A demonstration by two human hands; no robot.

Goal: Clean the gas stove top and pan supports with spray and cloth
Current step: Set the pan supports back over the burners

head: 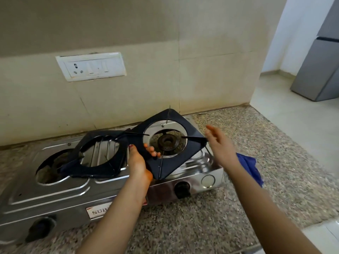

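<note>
Lifting off the right pan support: left hand grips its 7 o'clock edge, right hand hovers empty, fingers straight, at 3 o'clock; likely next, the blue cloth.

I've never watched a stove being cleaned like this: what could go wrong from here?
The left hand alone holds the tilted pan support by one edge; it could slip and drop onto the burner. The other pan support lies askew on the stove top and might be knocked off.
</note>
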